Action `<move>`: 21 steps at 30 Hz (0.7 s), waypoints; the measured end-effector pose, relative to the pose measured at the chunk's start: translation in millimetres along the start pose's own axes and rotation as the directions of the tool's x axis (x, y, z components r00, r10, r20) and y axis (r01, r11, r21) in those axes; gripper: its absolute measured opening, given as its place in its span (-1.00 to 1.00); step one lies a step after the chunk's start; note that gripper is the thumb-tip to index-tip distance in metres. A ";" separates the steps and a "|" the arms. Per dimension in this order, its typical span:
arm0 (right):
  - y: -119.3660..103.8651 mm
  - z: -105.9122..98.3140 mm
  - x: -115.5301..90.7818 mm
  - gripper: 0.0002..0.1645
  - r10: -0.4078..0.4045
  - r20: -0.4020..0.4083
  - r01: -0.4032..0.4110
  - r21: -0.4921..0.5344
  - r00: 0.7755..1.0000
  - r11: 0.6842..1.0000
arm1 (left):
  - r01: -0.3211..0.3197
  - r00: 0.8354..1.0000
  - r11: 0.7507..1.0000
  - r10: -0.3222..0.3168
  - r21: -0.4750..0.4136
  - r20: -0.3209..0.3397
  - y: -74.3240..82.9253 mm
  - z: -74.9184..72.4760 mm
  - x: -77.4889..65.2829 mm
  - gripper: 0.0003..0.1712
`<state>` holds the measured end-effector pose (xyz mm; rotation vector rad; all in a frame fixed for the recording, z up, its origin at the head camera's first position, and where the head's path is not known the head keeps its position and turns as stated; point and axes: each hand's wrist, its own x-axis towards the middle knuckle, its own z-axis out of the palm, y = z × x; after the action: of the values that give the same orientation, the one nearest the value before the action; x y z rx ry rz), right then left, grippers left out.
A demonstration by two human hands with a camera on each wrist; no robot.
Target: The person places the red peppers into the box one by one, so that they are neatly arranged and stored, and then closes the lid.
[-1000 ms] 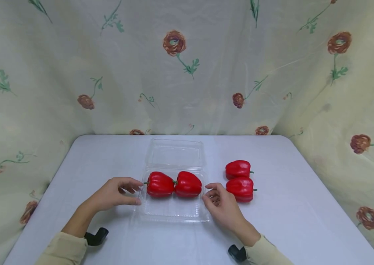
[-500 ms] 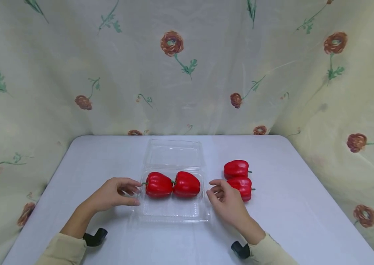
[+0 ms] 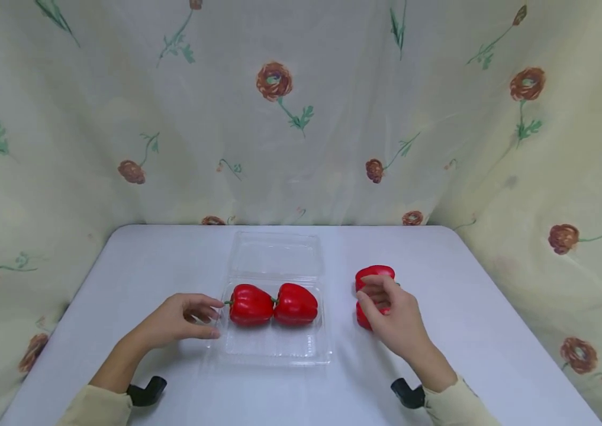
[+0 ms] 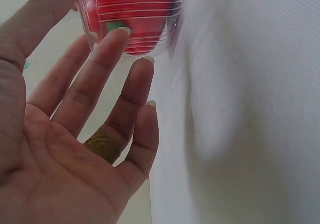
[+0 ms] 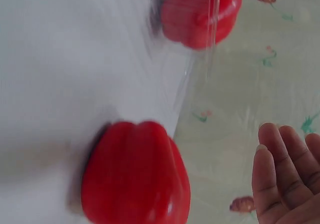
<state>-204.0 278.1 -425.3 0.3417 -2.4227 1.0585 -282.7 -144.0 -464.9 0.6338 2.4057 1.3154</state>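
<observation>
In the head view, the right hand (image 3: 395, 313) hides most of the near pepper (image 3: 363, 318) and part of the far pepper (image 3: 375, 270), right of the frame's centre. Its thumb and fingers are loosely bent with a wide gap, holding nothing; the right wrist view shows them apart from a pepper whose lower end the bottom edge cuts off. The far pepper's stem peeks out to the right; the near one's stem and axis cannot be told. The box (image 3: 270, 345) sits at lower centre, its left pepper (image 3: 251, 306) and right pepper (image 3: 296, 305) lying with long axes across the frame, stems to the left. The left hand (image 3: 180, 320), relaxed and gripping nothing, has its fingertips at the box's left wall; whether they touch is hard to make out.
</observation>
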 end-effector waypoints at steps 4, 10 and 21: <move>11.0 -16.8 -0.2 -0.61 0.023 -0.030 -0.024 -0.036 0.999 0.999 | 0.009 1.000 1.000 -0.009 -0.007 0.004 -0.4 -1.1 1.1 -0.37; 29.1 -35.0 -5.0 -0.56 0.095 -0.027 -0.098 -0.153 0.995 0.983 | -0.003 1.000 1.000 0.003 -0.022 0.002 0.3 -0.5 -0.3 -0.38; 64.4 -36.4 -19.7 -0.03 0.322 0.185 -0.251 -0.326 0.929 0.911 | -0.010 1.000 1.000 0.010 -0.028 0.004 1.0 -0.2 -0.1 -0.38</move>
<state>-201.3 349.0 -453.9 0.0027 -2.8650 0.7804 -282.4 -143.8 -463.9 0.6410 2.3800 1.3476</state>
